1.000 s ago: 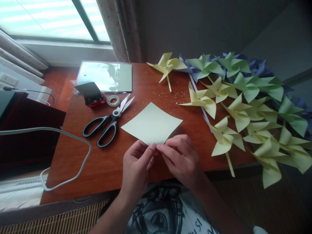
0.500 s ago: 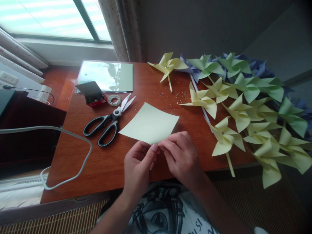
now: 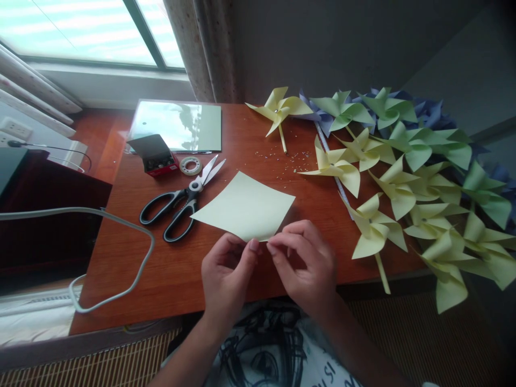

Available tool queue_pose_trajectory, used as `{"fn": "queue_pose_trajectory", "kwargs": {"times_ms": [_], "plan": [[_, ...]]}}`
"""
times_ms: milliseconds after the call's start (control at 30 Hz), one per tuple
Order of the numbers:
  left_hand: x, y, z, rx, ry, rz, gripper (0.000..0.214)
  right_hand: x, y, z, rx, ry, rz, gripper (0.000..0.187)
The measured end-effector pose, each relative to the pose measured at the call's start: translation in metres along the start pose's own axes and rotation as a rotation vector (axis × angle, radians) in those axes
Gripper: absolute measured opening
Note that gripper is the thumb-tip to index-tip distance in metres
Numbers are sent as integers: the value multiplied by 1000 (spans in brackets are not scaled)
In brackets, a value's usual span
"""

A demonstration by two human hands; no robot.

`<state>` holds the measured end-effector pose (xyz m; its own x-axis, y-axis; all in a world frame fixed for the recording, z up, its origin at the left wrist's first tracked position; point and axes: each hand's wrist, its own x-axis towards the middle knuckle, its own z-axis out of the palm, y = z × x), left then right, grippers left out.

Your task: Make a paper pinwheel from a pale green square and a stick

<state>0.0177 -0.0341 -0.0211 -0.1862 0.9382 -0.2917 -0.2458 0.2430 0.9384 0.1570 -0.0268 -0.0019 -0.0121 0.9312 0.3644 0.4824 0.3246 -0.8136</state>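
Observation:
A pale yellow sheet of paper (image 3: pixel 248 207) lies in front of me, one corner towards my body and its edges slightly curved. My left hand (image 3: pixel 228 271) pinches the near corner between thumb and fingers. Close beside it, my right hand (image 3: pixel 304 258) has thumb and forefinger closed at the same curled corner. The near edge there looks bent or rolled over a little, mostly covered by my fingertips. Black-handled scissors (image 3: pixel 187 196) rest left of the sheet, blades partly apart, with a handle close to the paper's left tip.
A roll of tape (image 3: pixel 190 165) and an open red box (image 3: pixel 161 164) of small items stand behind the scissors. A glossy packet of paper (image 3: pixel 177 126) lies at the back. Several paper pinwheels (image 3: pixel 371 223) crowd the right side. A white cable (image 3: pixel 149 252) loops at left.
The sheet has shifted slightly left, its near corner curling more. My hands have moved a little apart, and the right fingers have spread somewhat.

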Motion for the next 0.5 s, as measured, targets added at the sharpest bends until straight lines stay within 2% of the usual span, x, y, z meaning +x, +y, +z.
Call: {"fn": "queue_pose_trajectory", "kwargs": {"times_ms": [67,167,233,333,500], "plan": [[1,0,0,-68,-5,-33,23,-5,-1,1,129,-10,183,6],[1,1,2,-149,-14,-70,21,-10,-1,7,438,-102,484,12],[0,0,3,-175,-23,-80,20,-11,-1,14,659,-113,618,14],[-1,-2,5,-166,-34,-75,19,-11,-2,23,841,-54,684,12],[-2,-2,4,-106,-46,-49,18,-10,0,27,845,-2,659,5]]}}
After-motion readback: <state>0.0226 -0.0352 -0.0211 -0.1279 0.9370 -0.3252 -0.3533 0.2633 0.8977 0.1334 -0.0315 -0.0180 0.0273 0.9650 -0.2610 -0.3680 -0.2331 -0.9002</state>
